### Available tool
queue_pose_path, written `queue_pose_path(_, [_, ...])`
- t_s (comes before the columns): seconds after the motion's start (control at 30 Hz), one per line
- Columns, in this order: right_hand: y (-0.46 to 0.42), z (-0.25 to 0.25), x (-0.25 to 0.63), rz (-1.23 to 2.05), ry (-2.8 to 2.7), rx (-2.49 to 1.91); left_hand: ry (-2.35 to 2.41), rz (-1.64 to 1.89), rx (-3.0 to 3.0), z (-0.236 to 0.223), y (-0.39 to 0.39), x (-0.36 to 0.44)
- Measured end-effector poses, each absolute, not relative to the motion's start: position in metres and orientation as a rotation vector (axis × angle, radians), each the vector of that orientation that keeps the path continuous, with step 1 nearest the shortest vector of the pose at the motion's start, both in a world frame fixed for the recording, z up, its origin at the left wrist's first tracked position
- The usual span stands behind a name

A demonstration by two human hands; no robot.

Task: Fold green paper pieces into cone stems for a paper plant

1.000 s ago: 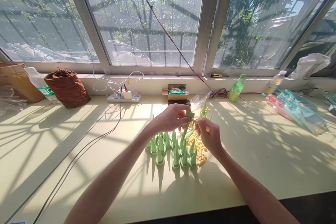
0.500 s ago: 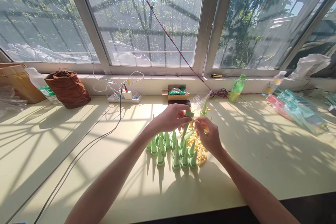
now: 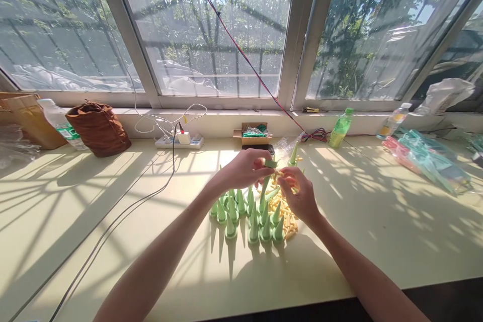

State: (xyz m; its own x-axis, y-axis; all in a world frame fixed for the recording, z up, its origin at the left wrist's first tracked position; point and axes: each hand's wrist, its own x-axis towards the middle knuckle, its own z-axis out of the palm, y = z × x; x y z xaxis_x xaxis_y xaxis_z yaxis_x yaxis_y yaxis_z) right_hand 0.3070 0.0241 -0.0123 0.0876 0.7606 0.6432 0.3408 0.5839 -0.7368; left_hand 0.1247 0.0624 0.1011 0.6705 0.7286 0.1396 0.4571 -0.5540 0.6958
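My left hand [image 3: 251,167] is closed around a green cone [image 3: 270,163], its wide base up and its point slanting down. Close against it, my right hand [image 3: 299,192] pinches a small yellow peg [image 3: 278,173] at the cone's base; whether the peg sits in the cone I cannot tell. Below my hands several green cones [image 3: 253,229] stand upright on the table, points up. A heap of yellow pegs [image 3: 289,219] lies to their right, partly hidden by my right hand. Another cone [image 3: 293,155] stands behind my right hand.
A small cardboard box [image 3: 254,133] with green contents stands at the back, near a power strip [image 3: 179,141] with cables. Along the window are a brown bag [image 3: 98,128], a green bottle [image 3: 340,128] and another bottle [image 3: 394,121]. Plastic packets [image 3: 430,158] lie at the right on the table [image 3: 377,241].
My right hand has shifted slightly left, towards the cone's base, and the yellow peg at its fingertips shows more clearly. My left hand keeps holding the cone in almost the same place.
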Motion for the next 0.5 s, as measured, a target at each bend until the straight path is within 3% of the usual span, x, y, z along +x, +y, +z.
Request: queue_pose_path(0.5, [0.0241,-0.0116,0.3068,0.433,-1.518,-0.953,0.916,0.540,2.233,0.1019,0.0621,0.1232])
